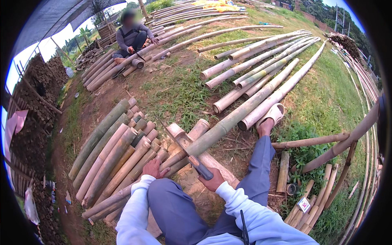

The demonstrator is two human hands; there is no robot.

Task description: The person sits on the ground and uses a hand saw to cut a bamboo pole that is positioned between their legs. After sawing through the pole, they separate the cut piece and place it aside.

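A long green-brown bamboo pole (224,125) slants from near my knees toward the far right. At its near end, my left hand (154,168) is closed on the pole. My right hand (212,179) grips the dark handle of a handsaw (179,143). The saw's blade lies across the pole, a short way right of my left hand, and its tip points to the far left. Beneath the pole are pale bamboo supports (218,162), with light sawdust on the ground around them. Whether the teeth are inside a cut is too small to tell.
Cut bamboo lengths (118,159) are piled at my left. Long poles (261,57) lie ahead, and my sandalled foot (274,114) is beside the nearest ones. A bamboo frame (314,141) stands right, near short pieces (314,210). Another person (132,34) sits farther off among poles.
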